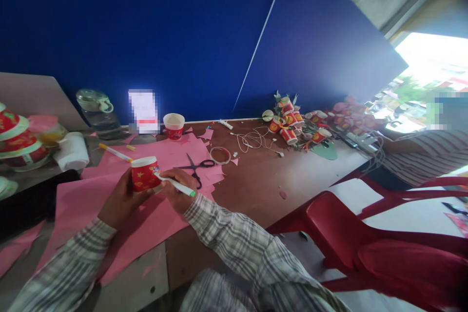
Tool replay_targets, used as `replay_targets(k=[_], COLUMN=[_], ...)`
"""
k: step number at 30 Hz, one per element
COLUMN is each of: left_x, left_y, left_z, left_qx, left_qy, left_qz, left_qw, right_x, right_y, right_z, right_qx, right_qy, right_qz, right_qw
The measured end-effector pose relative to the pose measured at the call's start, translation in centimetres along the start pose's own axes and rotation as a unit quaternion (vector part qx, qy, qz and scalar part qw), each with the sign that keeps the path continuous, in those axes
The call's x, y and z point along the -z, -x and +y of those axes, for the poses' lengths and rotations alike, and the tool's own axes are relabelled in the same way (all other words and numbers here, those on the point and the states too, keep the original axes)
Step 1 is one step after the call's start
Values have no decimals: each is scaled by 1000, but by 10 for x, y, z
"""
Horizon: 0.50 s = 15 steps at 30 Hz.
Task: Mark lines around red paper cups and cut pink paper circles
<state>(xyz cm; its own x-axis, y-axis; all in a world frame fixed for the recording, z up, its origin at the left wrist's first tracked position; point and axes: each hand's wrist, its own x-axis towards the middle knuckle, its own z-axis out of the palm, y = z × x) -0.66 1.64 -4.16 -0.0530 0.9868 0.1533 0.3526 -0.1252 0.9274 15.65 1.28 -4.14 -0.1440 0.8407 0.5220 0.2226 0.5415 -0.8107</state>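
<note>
Wrapped round the lower left side of a red paper cup (pixel 142 175) is my left hand (pixel 122 200). The cup has a white rim, small pale star prints and a bluish mark near its right side. My right hand (pixel 177 187) grips a white marker pen (pixel 181 187) with a green end, its other end against the cup's right side. Pink paper sheets (pixel 149 234) lie beneath both hands. Black-handled scissors (pixel 195 171) rest open just beyond my right hand. A marker with a yellow-orange end (pixel 115 152) lies behind the cup.
Another red paper cup (pixel 174 126) stands near the blue wall, beside a bright pixelated screen (pixel 144 111) and a water bottle (pixel 98 114). White cable (pixel 252 141) and a pile of cups (pixel 288 119) lie rightward. A red chair (pixel 340 224) and a person in striped clothing (pixel 424 151) are at right.
</note>
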Motion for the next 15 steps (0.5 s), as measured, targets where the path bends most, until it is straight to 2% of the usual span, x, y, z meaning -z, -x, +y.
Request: replay_targets(k=[8,15], left_x=[-1,0], left_y=[0,-1], left_z=[-2,-6], left_qx=[17,23], left_qy=[10,8], left_qz=[-1,1], left_qw=[1000,1000], right_x=[0,0], right_y=[-2,-3], right_z=[-2,-7], right_qx=[-22,-70], right_qy=[12,14], right_qz=[14,35], right_qw=[1000,997])
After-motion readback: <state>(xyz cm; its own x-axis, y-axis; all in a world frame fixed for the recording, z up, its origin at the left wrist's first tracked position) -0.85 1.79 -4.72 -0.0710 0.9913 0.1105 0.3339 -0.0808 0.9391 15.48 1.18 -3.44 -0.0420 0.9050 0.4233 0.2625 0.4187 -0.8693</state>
